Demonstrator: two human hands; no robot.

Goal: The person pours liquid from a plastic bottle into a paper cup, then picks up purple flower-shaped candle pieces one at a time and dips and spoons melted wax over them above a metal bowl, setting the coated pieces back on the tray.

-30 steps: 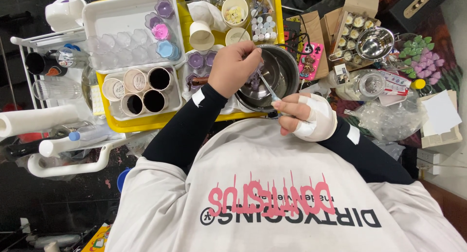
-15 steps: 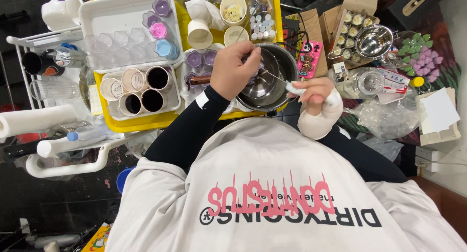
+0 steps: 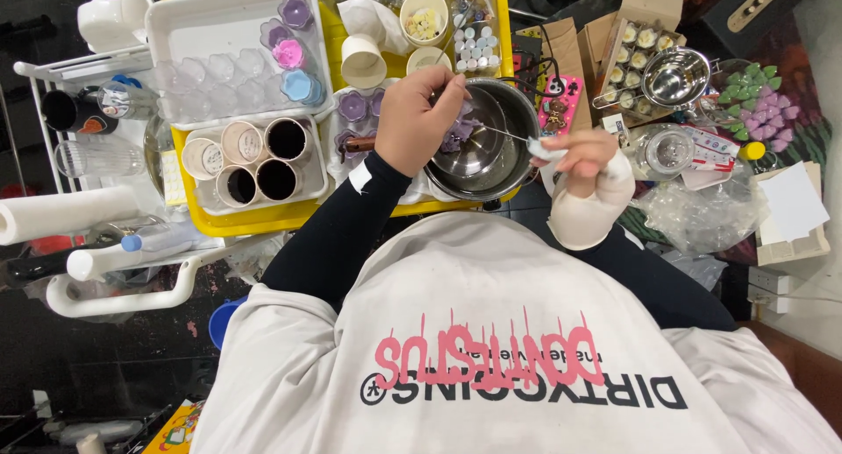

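head view: single camera, high above the person | faces straight down over the white printed shirt (image 3: 491,331) onto the yellow plastic tray (image 3: 263,215) and round steel pot (image 3: 487,156) | mid-range, hands and surrounding clutter all framed

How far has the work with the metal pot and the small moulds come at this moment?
Done: several flower-shaped cups in the white tray already hold purple, pink and blue fill. In hand: the left hand reaches over the round steel pot, where a purple mass lies, while the right hand holds a thin metal stick toward it. Left: the clear cups are unfilled.
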